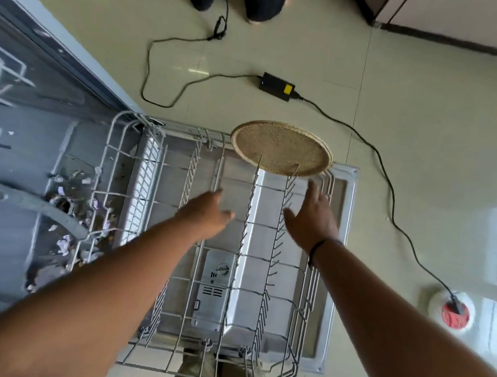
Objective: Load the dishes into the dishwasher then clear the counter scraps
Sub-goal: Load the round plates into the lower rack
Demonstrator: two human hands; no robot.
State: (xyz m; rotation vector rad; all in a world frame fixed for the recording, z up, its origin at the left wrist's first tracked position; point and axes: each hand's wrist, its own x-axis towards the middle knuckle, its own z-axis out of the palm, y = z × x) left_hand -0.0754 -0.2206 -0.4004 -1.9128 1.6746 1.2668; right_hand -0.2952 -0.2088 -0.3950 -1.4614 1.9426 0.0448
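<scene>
One round, tan, speckled plate point(281, 148) stands tilted between tines at the far end of the dishwasher rack point(311, 293). Left hand point(206, 213) and right hand point(312, 219) hover nearby, fingers released, holding nothing.

A speckled tan plate point(280, 148) stands tilted between tines at the far end of the pulled-out wire rack point(198, 279).

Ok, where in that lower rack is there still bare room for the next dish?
Nearly all of the lower rack is free: both tine rows nearer the person than the tan plate, and the open bay left of them beside the white cutlery basket. Only the far right corner is taken, by that plate. Both hands, left and right, hover empty over the middle.
</scene>
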